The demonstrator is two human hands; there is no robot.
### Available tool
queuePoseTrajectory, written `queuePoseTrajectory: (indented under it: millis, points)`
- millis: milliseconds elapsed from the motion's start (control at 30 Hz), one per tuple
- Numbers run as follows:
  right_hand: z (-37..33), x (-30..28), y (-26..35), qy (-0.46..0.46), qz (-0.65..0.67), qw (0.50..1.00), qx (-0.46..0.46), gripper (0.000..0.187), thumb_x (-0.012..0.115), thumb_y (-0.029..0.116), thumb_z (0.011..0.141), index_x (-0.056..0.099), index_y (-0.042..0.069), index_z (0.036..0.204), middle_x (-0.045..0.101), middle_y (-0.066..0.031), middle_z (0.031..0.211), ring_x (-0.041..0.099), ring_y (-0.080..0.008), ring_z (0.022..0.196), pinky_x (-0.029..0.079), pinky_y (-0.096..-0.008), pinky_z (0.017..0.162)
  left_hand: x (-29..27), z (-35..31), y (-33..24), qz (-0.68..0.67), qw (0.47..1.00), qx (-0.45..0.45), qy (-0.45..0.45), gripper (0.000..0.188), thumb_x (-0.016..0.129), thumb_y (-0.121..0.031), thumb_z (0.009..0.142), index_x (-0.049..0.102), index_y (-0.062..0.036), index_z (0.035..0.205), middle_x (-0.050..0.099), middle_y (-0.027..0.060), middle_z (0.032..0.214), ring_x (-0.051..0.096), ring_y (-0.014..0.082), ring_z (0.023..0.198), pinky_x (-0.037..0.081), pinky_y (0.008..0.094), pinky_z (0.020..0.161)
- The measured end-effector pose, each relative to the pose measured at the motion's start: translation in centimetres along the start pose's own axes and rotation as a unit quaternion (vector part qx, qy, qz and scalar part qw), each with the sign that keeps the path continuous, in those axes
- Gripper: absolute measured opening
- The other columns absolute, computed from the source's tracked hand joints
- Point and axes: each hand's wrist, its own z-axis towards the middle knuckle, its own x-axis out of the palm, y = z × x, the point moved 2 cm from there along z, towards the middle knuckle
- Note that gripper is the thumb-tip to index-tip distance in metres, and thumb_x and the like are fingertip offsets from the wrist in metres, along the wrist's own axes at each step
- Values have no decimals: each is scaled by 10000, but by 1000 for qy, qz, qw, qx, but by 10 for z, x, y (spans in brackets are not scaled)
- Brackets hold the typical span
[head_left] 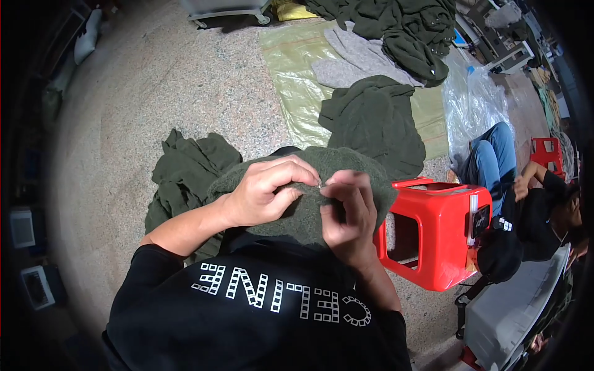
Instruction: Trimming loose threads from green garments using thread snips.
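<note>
A dark green knit garment (309, 213) lies across my lap, bunched into a rounded heap. Over it, my two hands meet with the fingertips almost touching. My left hand (263, 188) is closed, its forefinger reaching to a tiny shiny thing (320, 183) between the hands, too small to name. My right hand (348, 210) is curled with its fingertips pinched at the same spot. Whatever else the fingertips grip is hidden.
A red plastic stool (442, 238) stands close on my right. Green garments lie in a pile (192, 164) at left and a single one (374, 123) ahead, partly on a yellowish sheet (291, 86). A grey garment (359, 59) lies beyond. Another person (495, 161) sits at right beside a grey bin (513, 309).
</note>
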Motion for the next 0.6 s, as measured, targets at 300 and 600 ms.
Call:
queuePoseTrajectory:
  millis: [300, 600]
  points:
    - [6, -6, 0, 79, 31, 996, 19, 301, 498, -137, 598, 498, 38, 842, 513, -99, 852, 539, -232, 696, 440, -291, 572, -3, 0, -1, 55, 992, 114, 13, 231, 547, 121, 636, 562, 15, 841, 615, 156, 848, 614, 250, 687, 490, 296, 566]
    - [-6, -1, 1, 49, -16, 999, -6, 293, 503, -129, 591, 481, 26, 839, 506, -115, 845, 531, -245, 655, 441, -301, 533, -3, 3, -4, 79, 993, 42, 75, 307, 498, 102, 589, 571, 23, 877, 600, 122, 775, 590, 248, 635, 475, 298, 543]
